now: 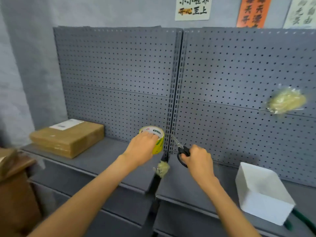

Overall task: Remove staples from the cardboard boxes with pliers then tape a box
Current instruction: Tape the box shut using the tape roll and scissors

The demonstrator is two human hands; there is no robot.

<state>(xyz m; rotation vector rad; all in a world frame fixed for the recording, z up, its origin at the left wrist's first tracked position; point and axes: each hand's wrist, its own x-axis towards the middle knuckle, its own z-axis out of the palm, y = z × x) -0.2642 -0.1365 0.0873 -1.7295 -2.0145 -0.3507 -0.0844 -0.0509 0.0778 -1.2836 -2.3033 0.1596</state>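
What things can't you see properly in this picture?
- Tape roll: the left hand covers much of it; the print is too small to read.
- Scissors: the right hand hides part of the handles.
- Parcel label: blurred.
- Brown cardboard: cut off by the left edge.
- Pliers: none in the head view.

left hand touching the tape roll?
Touching. The head view shows the left hand on the yellow tape roll, fingers curled over its top rim, no gap visible.
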